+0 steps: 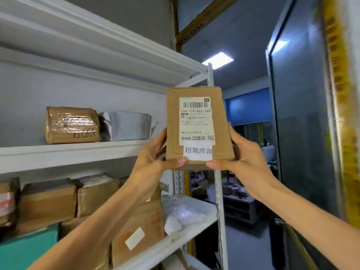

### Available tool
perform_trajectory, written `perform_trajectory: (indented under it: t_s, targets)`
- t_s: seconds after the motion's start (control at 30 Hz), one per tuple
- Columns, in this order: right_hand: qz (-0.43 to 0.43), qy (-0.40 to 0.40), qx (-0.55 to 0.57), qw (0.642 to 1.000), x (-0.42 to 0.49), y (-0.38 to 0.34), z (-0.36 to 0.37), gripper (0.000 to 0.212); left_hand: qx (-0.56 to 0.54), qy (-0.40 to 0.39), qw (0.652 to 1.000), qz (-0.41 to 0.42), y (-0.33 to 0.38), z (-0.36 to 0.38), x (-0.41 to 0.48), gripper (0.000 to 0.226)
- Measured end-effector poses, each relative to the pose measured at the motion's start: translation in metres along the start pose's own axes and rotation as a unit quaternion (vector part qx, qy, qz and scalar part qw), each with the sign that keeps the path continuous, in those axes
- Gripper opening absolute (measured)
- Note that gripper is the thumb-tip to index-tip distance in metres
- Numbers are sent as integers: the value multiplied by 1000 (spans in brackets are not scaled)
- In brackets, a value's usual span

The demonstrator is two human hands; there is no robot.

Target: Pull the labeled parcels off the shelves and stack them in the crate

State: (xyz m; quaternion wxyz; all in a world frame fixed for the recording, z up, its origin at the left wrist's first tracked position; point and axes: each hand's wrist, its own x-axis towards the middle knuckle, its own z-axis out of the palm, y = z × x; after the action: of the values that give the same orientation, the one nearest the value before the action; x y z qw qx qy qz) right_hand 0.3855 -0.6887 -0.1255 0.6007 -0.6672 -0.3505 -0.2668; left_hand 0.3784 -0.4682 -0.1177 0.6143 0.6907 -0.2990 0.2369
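Head cam view, looking up a little. A brown cardboard parcel (173,125) is held upright in the air w/ both hands, in front of the right end of white metal shelves (68,152), off any shelf. Left hand (153,158) grips its lower left edge and right hand (245,158) its lower right edge, thumbs across the bottom front. The parcel front carries a barcode label (195,117) and, below it, a white slip (197,151) w/ printed characters. Middle shelf holds a taped brown box (72,124) beside a silver mailer (126,125). Lower shelf holds more cardboard boxes (48,203) and white poly bags (181,213).
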Motion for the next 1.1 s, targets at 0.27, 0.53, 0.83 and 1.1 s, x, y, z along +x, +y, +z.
perform_trajectory:
  t_s: [0.27,0.53,0.83,1.1]
  targets:
    - [69,153,-145,975,-118,-9,-102,86,-145,-211,966,-15,-52,150,-8,81]
    - [155,315,-246,903,-254,-33,-185,95,-261,-371,888,-81,-71,311,-54,93]
    - [202,421,-325,823,-326,-53,-227,100,-323,-472,815,-95,-80,422,-86,92]
    - [226,532,-366,730,-372,-57,-241,98,-373,-583,719,-73,-94,512,-113,74]
